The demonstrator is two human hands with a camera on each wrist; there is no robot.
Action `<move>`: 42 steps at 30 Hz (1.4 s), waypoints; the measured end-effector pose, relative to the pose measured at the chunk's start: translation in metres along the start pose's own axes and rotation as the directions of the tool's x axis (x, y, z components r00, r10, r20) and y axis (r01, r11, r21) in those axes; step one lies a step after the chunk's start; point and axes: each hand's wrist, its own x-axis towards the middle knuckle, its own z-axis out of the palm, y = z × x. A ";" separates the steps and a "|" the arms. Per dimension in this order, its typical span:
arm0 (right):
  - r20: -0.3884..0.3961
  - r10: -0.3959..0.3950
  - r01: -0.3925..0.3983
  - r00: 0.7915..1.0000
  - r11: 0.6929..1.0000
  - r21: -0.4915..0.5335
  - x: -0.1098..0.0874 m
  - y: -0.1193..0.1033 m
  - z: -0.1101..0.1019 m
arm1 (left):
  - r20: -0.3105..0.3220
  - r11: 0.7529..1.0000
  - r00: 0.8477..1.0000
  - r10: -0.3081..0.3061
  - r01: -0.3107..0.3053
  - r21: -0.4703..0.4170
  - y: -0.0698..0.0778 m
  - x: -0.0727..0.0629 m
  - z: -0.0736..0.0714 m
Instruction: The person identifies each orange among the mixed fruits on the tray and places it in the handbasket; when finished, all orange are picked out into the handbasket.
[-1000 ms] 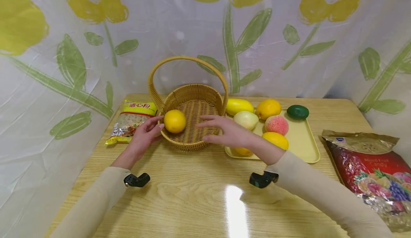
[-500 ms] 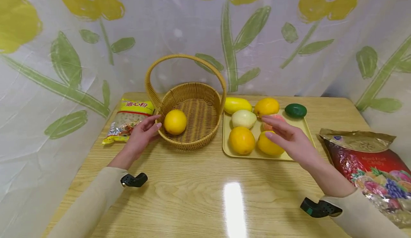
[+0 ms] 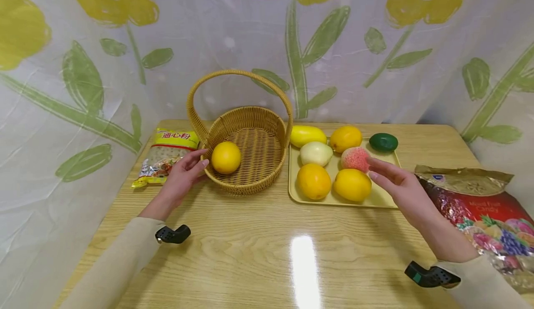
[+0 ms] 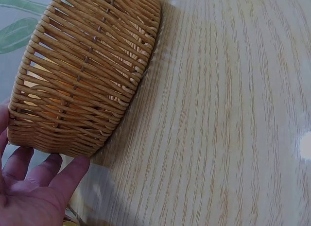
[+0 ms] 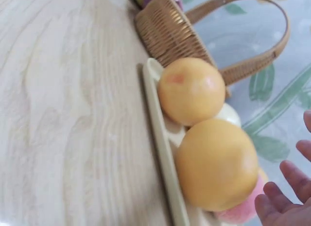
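Observation:
My left hand (image 3: 183, 177) holds the near left rim of a wicker basket (image 3: 250, 188), thumb at the rim. The left wrist view shows its fingers (image 4: 70, 180) against the woven outer wall (image 4: 82, 75). One orange (image 3: 225, 157) lies inside the basket on the left. Over the right part of a yellow tray (image 3: 383, 198), my right hand (image 3: 406, 193) has its fingertips right at the side of a pink peach (image 3: 354, 159). Its fingers are loosely spread in the right wrist view, beside the peach (image 5: 243, 209).
Also on the tray are two yellow-orange fruits (image 3: 314, 181) in front, a pale fruit (image 3: 315, 154), a long yellow fruit (image 3: 308, 136), an orange fruit (image 3: 346, 138) and a dark green fruit (image 3: 383, 142). A pasta bag (image 3: 168, 154) lies left, a candy bag (image 3: 488, 211) right.
My right hand has moved from over the basket rightward across the tray to the peach's right side. The left hand stays at the basket rim.

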 end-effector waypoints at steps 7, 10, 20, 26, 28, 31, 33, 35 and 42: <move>-0.014 0.040 -0.041 0.999 0.999 -0.036 0.003 0.011 0.006 | -0.003 1.000 1.000 0.007 -0.007 -0.004 0.000 -0.001 0.000; -0.015 0.045 -0.045 0.999 0.999 -0.015 0.005 0.015 0.008 | 0.000 1.000 1.000 0.006 -0.006 -0.007 0.000 0.000 0.001; 0.001 -0.005 0.005 1.000 0.998 -0.069 0.010 0.026 0.014 | -0.007 1.000 1.000 -0.003 0.003 0.009 -0.001 0.001 0.000; 0.011 -0.056 0.057 0.998 0.996 -0.074 0.009 0.027 0.023 | -0.009 1.000 1.000 -0.013 0.013 0.010 -0.001 0.000 0.000; 0.009 -0.090 0.091 0.996 0.993 -0.076 0.010 0.028 0.026 | -0.006 1.000 1.000 -0.018 0.018 0.005 -0.001 0.000 0.001; 0.000 -0.134 0.133 0.991 0.986 -0.100 0.010 0.028 0.031 | -0.005 1.000 1.000 -0.018 0.018 0.000 0.000 -0.001 0.001; -0.004 -0.152 0.151 0.988 0.981 -0.121 0.010 0.027 0.032 | -0.004 1.000 1.000 -0.018 0.018 -0.001 0.001 -0.002 0.001; -0.001 -0.156 0.154 0.988 0.977 -0.145 0.009 0.026 0.033 | -0.006 1.000 1.000 -0.018 0.018 0.003 0.001 -0.002 0.001; 0.024 -0.106 0.109 0.994 0.978 -0.177 0.005 0.022 0.026 | -0.004 1.000 1.000 -0.018 0.018 0.012 0.002 -0.002 0.001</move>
